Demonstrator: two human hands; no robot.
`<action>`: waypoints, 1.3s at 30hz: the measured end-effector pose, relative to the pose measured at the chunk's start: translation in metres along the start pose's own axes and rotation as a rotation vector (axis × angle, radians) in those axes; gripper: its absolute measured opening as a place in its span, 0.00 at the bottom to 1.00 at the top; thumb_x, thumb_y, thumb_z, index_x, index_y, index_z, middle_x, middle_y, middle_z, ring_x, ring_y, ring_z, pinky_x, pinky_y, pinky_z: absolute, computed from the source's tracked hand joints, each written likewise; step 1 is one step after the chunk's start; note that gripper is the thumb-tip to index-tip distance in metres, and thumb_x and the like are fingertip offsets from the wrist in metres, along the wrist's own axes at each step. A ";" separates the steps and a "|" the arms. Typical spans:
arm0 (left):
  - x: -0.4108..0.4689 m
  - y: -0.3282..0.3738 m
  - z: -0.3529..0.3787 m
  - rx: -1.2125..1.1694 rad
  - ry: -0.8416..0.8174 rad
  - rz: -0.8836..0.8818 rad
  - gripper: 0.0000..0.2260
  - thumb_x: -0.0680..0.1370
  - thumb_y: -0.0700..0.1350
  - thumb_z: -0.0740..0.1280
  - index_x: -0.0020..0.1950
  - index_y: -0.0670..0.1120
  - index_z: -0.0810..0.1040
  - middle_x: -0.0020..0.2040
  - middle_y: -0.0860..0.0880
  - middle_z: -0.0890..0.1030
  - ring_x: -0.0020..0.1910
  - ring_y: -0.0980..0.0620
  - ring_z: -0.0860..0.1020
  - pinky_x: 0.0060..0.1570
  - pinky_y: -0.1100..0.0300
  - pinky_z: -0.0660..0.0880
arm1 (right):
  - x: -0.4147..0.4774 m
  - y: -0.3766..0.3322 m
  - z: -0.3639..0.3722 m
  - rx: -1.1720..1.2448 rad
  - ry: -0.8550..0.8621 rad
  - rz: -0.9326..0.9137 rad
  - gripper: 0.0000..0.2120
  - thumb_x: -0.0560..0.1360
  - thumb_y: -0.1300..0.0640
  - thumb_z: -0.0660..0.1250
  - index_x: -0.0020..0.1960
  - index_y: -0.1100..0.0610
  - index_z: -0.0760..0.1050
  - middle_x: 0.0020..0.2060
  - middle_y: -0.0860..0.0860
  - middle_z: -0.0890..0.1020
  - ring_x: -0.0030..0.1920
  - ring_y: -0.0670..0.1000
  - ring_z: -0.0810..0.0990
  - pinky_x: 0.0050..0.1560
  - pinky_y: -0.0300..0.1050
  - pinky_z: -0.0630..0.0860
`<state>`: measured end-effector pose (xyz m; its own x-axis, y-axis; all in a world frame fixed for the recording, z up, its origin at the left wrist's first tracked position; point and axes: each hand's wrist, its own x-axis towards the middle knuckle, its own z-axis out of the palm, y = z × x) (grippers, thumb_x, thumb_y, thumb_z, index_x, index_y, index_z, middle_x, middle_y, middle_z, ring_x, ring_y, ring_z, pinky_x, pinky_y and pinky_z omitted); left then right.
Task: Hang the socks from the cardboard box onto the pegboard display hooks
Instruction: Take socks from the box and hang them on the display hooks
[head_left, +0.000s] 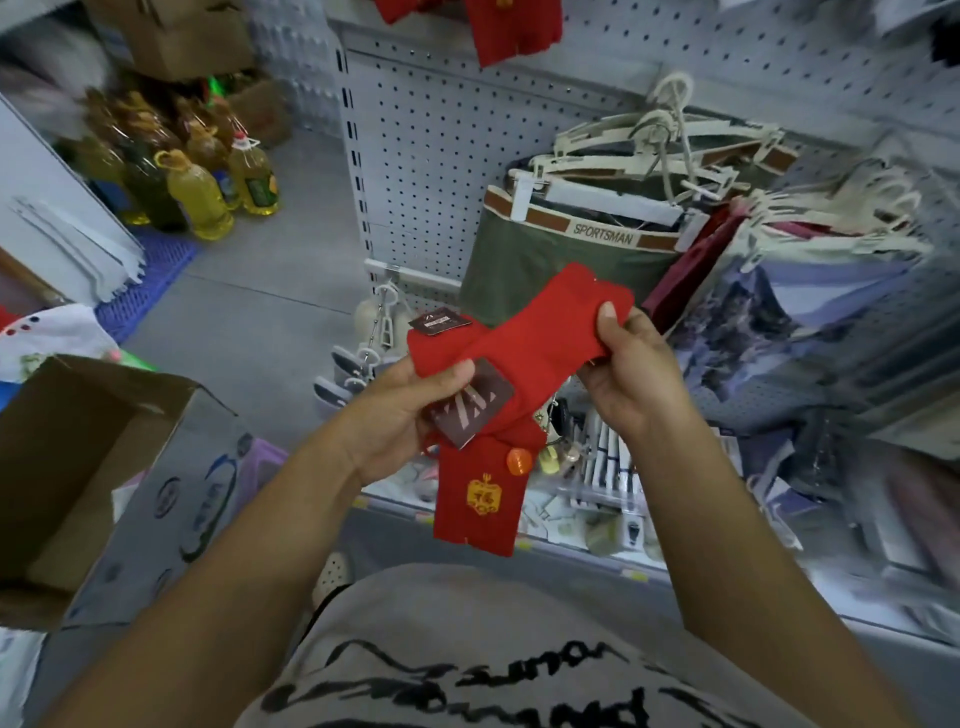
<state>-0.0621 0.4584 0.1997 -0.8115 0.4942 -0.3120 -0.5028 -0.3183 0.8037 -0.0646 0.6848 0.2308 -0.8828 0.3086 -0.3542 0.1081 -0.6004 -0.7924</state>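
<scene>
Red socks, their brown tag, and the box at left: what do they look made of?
Red socks: soft matte knit fabric; they fold and drape limply. Brown tag: probably printed card, flat, slightly glossy. Box: cardboard, raw brown inside, printed grey outside.

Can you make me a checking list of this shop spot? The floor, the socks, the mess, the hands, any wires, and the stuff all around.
Surface: grey floor, running up to the white pegboard.
Job's things: red socks held up, crossed over each other; cardboard box open at lower left.
Clutter: shelf under the pegboard crowded with small goods.
Hands: left hand grips the socks at the label; right hand pinches the upper end.
Cables: nothing seen.
Surroundings: yellow oil bottles on the floor; olive underwear on hangers.
</scene>
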 end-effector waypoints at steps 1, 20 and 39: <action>0.001 0.000 0.001 0.054 -0.005 0.004 0.21 0.72 0.42 0.75 0.64 0.43 0.79 0.54 0.45 0.86 0.50 0.49 0.86 0.42 0.58 0.82 | -0.001 0.000 -0.007 0.005 0.008 -0.011 0.10 0.84 0.60 0.60 0.65 0.58 0.72 0.57 0.56 0.82 0.52 0.52 0.83 0.42 0.46 0.83; 0.002 0.022 0.008 0.406 0.033 -0.083 0.18 0.75 0.49 0.71 0.63 0.45 0.80 0.55 0.45 0.87 0.50 0.49 0.86 0.43 0.59 0.82 | -0.038 0.028 -0.027 -0.914 -0.484 -0.082 0.18 0.74 0.54 0.75 0.62 0.55 0.79 0.44 0.49 0.81 0.47 0.43 0.81 0.53 0.40 0.79; -0.014 0.096 0.041 0.194 0.026 0.200 0.29 0.73 0.58 0.72 0.68 0.42 0.77 0.63 0.41 0.83 0.61 0.44 0.83 0.54 0.50 0.82 | -0.028 -0.031 0.023 -0.567 -0.568 -0.192 0.18 0.69 0.54 0.77 0.52 0.60 0.75 0.46 0.55 0.87 0.46 0.51 0.86 0.48 0.45 0.83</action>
<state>-0.0871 0.4541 0.3012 -0.8975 0.4154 -0.1478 -0.2670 -0.2453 0.9319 -0.0538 0.6774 0.2766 -0.9897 -0.1431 -0.0024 0.0118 -0.0646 -0.9978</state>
